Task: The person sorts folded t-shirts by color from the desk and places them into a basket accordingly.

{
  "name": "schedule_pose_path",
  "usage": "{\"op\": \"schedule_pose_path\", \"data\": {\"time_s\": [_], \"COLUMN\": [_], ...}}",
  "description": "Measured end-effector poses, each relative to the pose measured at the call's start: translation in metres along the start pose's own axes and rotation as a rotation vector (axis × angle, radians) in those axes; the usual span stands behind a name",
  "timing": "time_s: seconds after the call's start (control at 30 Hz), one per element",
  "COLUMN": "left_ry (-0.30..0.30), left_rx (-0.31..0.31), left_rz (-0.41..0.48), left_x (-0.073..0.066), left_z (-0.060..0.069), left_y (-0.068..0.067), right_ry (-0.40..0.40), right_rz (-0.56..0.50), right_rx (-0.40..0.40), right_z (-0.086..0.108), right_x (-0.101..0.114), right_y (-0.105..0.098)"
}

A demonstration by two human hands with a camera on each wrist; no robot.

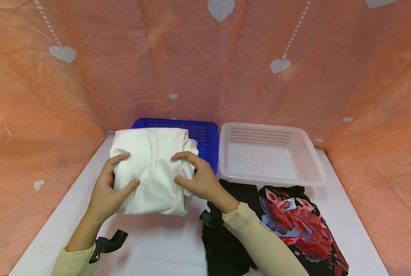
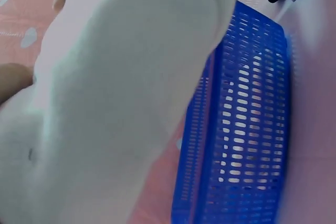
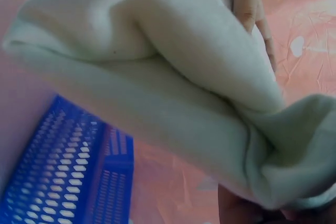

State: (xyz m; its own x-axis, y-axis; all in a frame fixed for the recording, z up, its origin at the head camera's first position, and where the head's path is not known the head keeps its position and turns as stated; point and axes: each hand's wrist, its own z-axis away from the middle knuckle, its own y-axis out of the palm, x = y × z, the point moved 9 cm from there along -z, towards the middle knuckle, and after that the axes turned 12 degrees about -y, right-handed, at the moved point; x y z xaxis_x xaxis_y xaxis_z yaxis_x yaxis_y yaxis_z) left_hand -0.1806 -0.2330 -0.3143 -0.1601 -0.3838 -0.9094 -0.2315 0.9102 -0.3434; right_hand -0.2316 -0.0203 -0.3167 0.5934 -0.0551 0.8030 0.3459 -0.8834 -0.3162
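Observation:
A folded white cloth item (image 1: 153,172), perhaps a garment, is held up between both hands in the head view. My left hand (image 1: 108,191) grips its left side, with the thumb on the near face. On the opposite side my right hand (image 1: 203,178) pinches the cloth, thumb and forefinger showing on top. The other fingers are mostly hidden by the fabric. Behind and partly covered by the cloth is a blue plastic basket (image 1: 210,145); in the right wrist view the cloth's loose folds hang apart from the blue basket (image 3: 63,166).
A pale pink perforated basket (image 1: 270,176) stands right of the blue one. In front of it lie a black folded cloth (image 1: 226,245) and a black garment with a red print (image 1: 302,230). The white table (image 1: 157,249) is walled by an orange heart-patterned sheet (image 1: 191,57).

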Motion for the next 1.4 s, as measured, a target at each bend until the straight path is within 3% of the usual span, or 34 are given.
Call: {"op": "schedule_pose_path", "data": {"time_s": [0.37, 0.87, 1.1, 1.4], "left_ry": [0.026, 0.067, 0.024, -0.012], "left_rx": [-0.014, -0.120, -0.088, -0.049], "left_rz": [-0.011, 0.020, 0.023, -0.015], "left_x": [-0.011, -0.026, -0.002, 0.038], "left_z": [-0.033, -0.085, -0.106, -0.117], "left_y": [0.003, 0.011, 0.024, 0.040], "right_ry": [-0.038, -0.121, -0.079, 0.007], "right_rz": [0.087, 0.134, 0.193, 0.231], "right_rx": [-0.054, -0.213, -0.247, -0.216], "right_z": [-0.026, -0.059, -0.062, -0.055], "right_x": [0.000, -0.005, -0.029, -0.073], "right_y": [-0.021, -0.049, -0.052, -0.045]}}
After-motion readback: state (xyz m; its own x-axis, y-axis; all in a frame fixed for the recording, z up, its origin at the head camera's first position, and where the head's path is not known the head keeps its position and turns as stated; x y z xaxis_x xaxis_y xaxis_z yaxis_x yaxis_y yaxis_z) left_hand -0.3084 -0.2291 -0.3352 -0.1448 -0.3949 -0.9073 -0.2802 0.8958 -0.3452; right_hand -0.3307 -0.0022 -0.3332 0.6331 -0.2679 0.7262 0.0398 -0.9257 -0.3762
